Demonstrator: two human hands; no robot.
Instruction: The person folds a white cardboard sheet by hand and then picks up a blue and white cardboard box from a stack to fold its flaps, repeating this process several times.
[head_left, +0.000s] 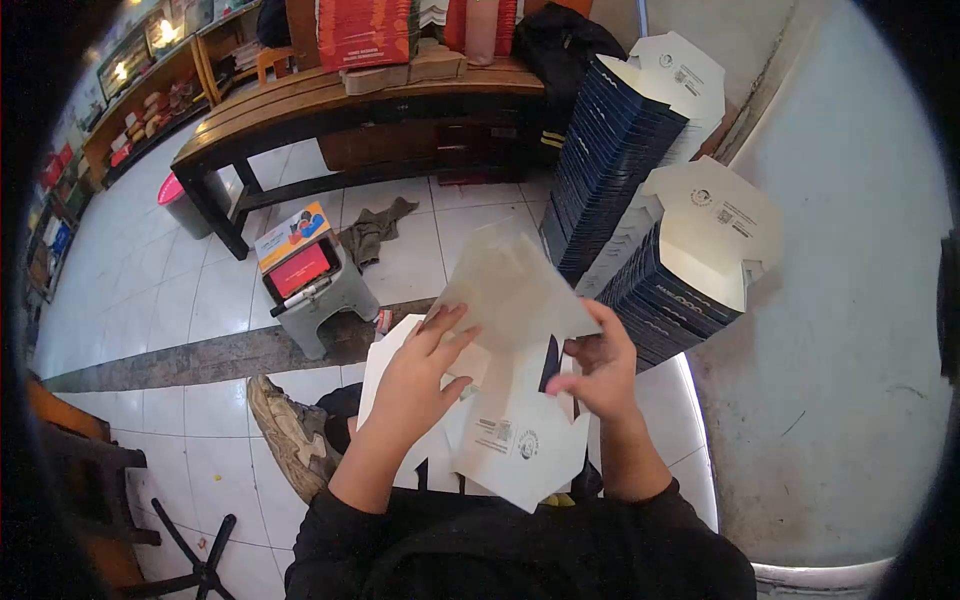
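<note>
A partly folded white paper food box (pixel 510 440) lies over my lap, its printed flap with a code and round logo toward me. Its far panel (pixel 510 280) stands tilted up and is slightly blurred. Against its left side rests my left hand (pixel 425 365), fingers spread, not wrapped round anything. My right hand (pixel 605 365) grips the right side of the box, thumb near a dark blue side tab (pixel 551 365) and fingers partly hidden behind the wall. More white card (pixel 385 370) shows beneath the box at the left.
Two stacks of nested dark blue boxes, one tall (pixel 620 130) and one shorter (pixel 675 290), stand at right by the wall. A grey stool (pixel 330 300) bears a phone (pixel 300 270). Behind is a wooden bench (pixel 250 120) with red packs (pixel 365 35). A cloth (pixel 375 232) lies on the floor.
</note>
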